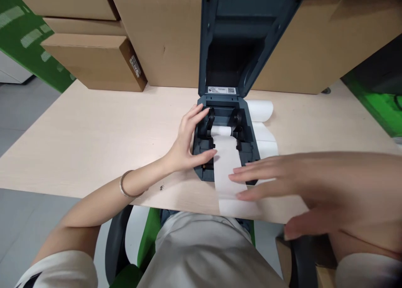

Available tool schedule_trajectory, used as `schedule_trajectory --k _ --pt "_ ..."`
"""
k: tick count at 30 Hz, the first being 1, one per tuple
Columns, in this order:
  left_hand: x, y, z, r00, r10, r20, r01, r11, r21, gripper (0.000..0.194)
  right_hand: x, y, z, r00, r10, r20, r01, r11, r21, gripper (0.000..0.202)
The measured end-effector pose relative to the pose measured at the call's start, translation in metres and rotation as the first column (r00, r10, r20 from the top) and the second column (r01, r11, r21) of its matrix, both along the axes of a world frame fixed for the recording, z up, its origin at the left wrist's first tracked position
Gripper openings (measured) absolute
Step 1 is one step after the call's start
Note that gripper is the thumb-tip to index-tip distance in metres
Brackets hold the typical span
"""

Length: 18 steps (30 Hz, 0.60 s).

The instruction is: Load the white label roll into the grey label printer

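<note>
A dark blue-grey label printer [251, 150] stands on the table with its lid [245, 26] raised. Inside it sits a small white paper roll [221, 131], and a white paper strip [225, 162] runs from it over the printer's front toward the table edge. My left hand [190, 139] rests at the printer's left side, thumb and fingers spread, the thumb tip at the strip's left edge. Over the right front of the printer hovers my right hand [282, 183], somewhat blurred, fingers stretched out by the strip; whether they touch it I cannot tell.
White paper [264, 137] lies along the printer's right side, with a curled white piece [260, 110] behind it. Large cardboard boxes [160, 41] line the back of the table [109, 145], and a flatter box [94, 62] stands at the back left. A green chair [150, 233] is beneath me.
</note>
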<state>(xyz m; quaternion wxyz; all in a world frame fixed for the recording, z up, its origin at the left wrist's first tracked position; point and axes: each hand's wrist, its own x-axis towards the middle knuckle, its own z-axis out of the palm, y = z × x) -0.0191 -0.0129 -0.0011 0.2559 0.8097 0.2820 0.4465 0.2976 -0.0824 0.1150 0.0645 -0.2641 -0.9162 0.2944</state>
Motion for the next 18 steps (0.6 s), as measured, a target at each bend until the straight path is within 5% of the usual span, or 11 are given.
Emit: schedule_trajectory --k 2,3,5,7,12,18 --pt "-0.001 -0.005 0.005 0.994 -0.084 -0.065 0.09 0.991 0.101 0.099 0.008 0.03 0.01 0.995 -0.076 -0.065 0.067 0.989 -0.131 0.031" --pt "-0.001 -0.007 0.007 0.988 -0.12 -0.098 0.133 0.982 0.138 0.098 0.013 0.048 0.01 0.97 -0.209 -0.121 0.188 0.968 -0.168 0.027" --pt "-0.002 -0.009 0.009 0.973 -0.168 -0.16 0.201 0.956 0.215 0.093 0.022 0.087 0.0 0.771 -0.574 -0.275 0.547 0.818 -0.176 0.039" --pt "-0.002 -0.011 0.012 0.941 -0.242 -0.238 0.307 0.906 0.292 0.085 0.029 0.121 -0.02 0.621 -0.686 -0.379 0.682 0.711 -0.171 0.053" --pt "0.004 -0.02 0.024 0.717 -0.51 -0.476 0.677 0.674 0.297 0.053 0.018 0.154 -0.059 0.633 -0.673 -0.384 0.64 0.733 -0.23 0.095" --pt "0.015 -0.028 0.026 0.724 -0.545 -0.424 0.69 0.577 0.436 0.052 -0.016 0.135 -0.041 0.657 -0.638 -0.401 0.597 0.765 -0.239 0.095"
